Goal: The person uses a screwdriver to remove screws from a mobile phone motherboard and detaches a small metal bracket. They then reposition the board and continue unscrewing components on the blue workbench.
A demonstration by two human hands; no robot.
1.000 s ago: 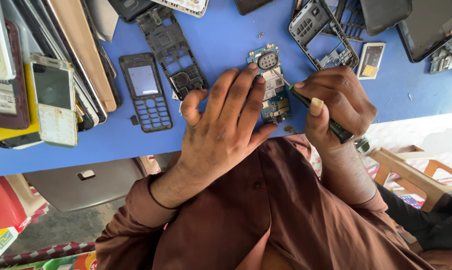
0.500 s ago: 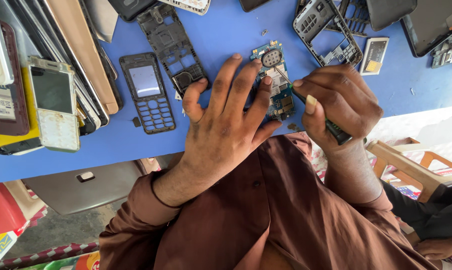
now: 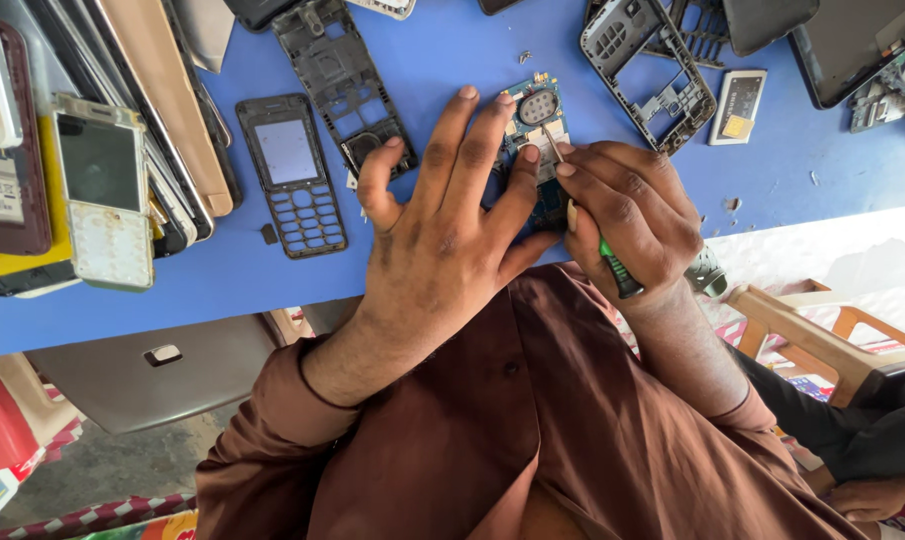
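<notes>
Circuit board (image 3: pixel 534 140) from a mobile phone lies flat on the blue table (image 3: pixel 452 60), near the table's front edge, pinned under the fingertips of the person's left hand (image 3: pixel 442 230). That hand is spread flat, fingers fanned out, with the index and middle fingers pressing on the green board beside its round silver speaker part, and the thumb pointing toward a black phone frame (image 3: pixel 337 85) lying to the left. The right hand (image 3: pixel 627 220) is curled closed around a small screwdriver (image 3: pixel 592 225) with a green-and-black handle, its thin metal shaft angled down onto the board, the tip touching it just beside the left hand's fingertips. Both wrists emerge from brown sleeves.

Seen from the head camera, other phone parts ring the work. A black keypad front cover (image 3: pixel 292 170) with an empty screen window lies just left of the spread hand. Further left, a white candy-bar phone (image 3: pixel 97 200) rests on a stack of handsets and flat panels. Beyond the right hand sits a grey rear housing (image 3: pixel 647 70) with its compartments exposed, and just beside it a small phone battery (image 3: pixel 736 105) with a yellow patch. A dark tablet (image 3: pixel 862 45) occupies the far right corner. A wooden chair (image 3: pixel 822 330) shows below the table edge at right.
</notes>
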